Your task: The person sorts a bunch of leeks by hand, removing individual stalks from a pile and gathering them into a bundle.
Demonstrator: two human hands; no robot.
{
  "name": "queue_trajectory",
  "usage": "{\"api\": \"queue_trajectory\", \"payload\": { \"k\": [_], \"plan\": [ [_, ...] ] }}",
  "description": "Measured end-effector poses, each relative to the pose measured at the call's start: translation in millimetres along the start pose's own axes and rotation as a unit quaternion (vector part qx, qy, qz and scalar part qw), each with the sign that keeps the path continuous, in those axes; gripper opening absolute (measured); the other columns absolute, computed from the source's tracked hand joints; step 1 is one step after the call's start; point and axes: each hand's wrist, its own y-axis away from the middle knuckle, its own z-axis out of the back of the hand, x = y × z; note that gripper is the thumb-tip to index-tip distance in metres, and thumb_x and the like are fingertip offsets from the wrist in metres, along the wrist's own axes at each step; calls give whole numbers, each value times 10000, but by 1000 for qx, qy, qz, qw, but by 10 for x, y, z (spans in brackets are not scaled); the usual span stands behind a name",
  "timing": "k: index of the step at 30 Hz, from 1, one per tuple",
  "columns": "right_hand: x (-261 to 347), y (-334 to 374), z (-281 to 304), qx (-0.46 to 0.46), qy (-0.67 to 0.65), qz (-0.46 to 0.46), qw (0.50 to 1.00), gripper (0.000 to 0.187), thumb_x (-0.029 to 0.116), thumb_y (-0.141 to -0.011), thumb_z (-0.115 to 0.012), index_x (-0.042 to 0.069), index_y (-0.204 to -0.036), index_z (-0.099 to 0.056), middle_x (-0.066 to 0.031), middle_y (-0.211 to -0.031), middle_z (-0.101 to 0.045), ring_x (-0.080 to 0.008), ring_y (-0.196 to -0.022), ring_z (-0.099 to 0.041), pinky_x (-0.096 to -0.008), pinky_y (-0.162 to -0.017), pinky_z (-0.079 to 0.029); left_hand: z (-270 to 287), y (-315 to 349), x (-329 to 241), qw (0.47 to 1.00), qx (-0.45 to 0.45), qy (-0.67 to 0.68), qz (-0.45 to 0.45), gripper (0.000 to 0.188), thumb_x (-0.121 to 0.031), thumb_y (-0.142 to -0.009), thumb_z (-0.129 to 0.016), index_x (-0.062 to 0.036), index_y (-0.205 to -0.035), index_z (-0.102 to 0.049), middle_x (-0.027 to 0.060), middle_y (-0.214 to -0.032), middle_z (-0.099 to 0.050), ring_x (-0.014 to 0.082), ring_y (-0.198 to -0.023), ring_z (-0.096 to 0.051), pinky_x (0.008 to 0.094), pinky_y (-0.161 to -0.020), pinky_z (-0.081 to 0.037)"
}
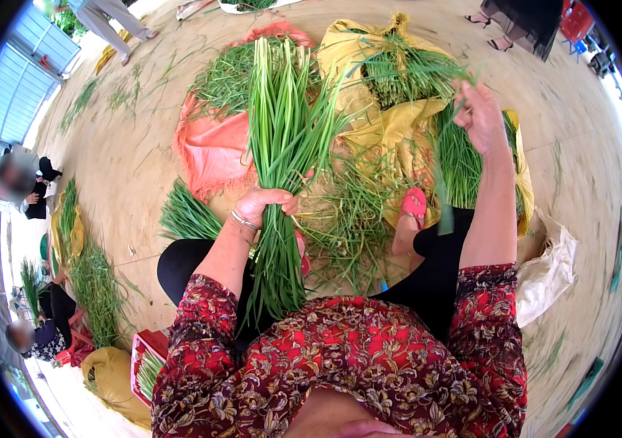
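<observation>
My left hand (258,206) is wrapped round the middle of a thick bunch of garlic chives (279,146). Its pale stem ends point away from me and the dark leaf tips hang toward my lap. My right hand (482,117) is raised at the right, well apart from the bunch, its fingers pinched on a few thin green chive blades (468,76). Below that hand hangs a blurred greenish strip (444,191); whether it is held I cannot tell. Beneath it lies a pile of long chives (460,164) on yellow sacking.
Loose trimmings (351,226) cover the floor between my feet. Ahead lie a pink sack (212,150) with cut greens and a yellow sack (340,55) with more chives. A white sack (548,266) is at right, a red crate (139,365) at lower left. Other people are around.
</observation>
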Motion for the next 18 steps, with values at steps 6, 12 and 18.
{"api": "queue_trajectory", "payload": {
  "k": [6, 12, 18],
  "plan": [
    [155, 139, -618, 34, 300, 58, 952, 732, 183, -732, -782, -15, -1357, -458, -174, -1314, -515, -200, -908, -629, -332, -822, -532, -14, -66, -23, 992, -47, -118, 12, 552, -36, -705, -691, 48, -1232, -552, 135, -1070, -664, 140, -618, -536, 289, -601, -471],
    [24, 89, -1091, 79, 105, -48, 990, 880, -85, -702, -692, 8, -1452, -242, -163, -1236, -570, -185, -793, -626, -297, -644, -520, -228, -85, -54, 976, -8, -207, 66, 651, 57, -664, -694, -36, -1289, -535, 135, -1114, -673, 140, -712, -623, 285, -654, -515],
    [-218, 41, -960, 175, 325, -74, 926, 252, 145, -866, -554, -7, -1065, -587, -14, -784, -577, -124, -556, -489, -287, -527, -436, -66, -50, 82, 972, -83, -193, 103, 666, 118, -605, -744, -30, -1219, -531, 121, -883, -661, 217, -661, -634, 331, -592, -509]
  ]
}}
